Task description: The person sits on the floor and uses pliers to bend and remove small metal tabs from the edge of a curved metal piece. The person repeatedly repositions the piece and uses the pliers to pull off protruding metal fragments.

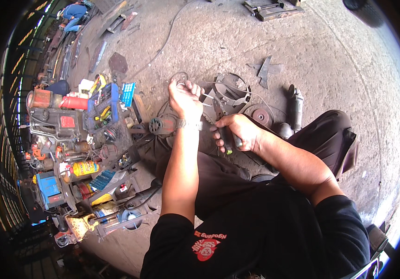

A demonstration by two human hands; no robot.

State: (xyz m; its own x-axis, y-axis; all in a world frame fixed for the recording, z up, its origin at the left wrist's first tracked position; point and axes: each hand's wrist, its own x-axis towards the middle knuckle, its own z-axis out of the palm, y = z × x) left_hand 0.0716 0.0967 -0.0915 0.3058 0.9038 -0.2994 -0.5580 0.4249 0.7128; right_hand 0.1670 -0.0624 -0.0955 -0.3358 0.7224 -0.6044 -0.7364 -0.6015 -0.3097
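My right hand (241, 132) is closed round a pair of pliers (227, 139) with dark handles and green tips. The pliers' jaws (218, 108) point away from me, up toward my left hand. Palm up and fingers curled, my left hand (185, 98) appears to pinch a thin wire; short pale ends (207, 104) stick out beside the jaws. Whether the jaws touch them I cannot tell. Just beyond both hands lies a round metal guard ring (232, 87) on the floor. A grinding disc (260, 115) rests by my right wrist.
An angle grinder (295, 109) lies by my right knee, with metal offcuts (265, 72) farther out. To my left stand a blue toolbox (102, 109), a yellow bottle (85, 168) and a blue machine (49, 188). A cable (168, 39) crosses the concrete floor. Another person (73, 15) bends down far left.
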